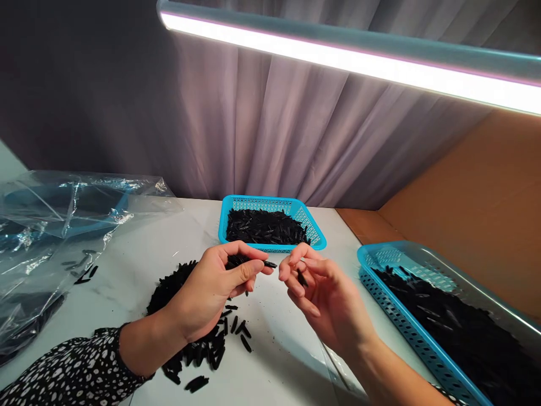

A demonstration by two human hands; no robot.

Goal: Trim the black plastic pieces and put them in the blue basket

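My left hand [224,282] is closed around several small, slim black pieces [236,260]. One black piece [269,264] sticks out past its thumb and fingertips, pointing right. Just to the right, my right hand [321,293] has its fingers curled, with a short black piece [301,277] held against them. The fingertips of the two hands are close together but apart. Under and behind my left wrist lies a loose pile of the same black pieces [171,287], partly hidden by the forearm. What exactly these pieces are I cannot make out.
A blue perforated basket [274,247] of black pieces stands behind my hands. Another blue basket [406,332], also holding black pieces, is on the right. Clear plastic bagging [76,214] covers the left side of the white table [287,361]. A bright tube lamp [338,59] hangs overhead.
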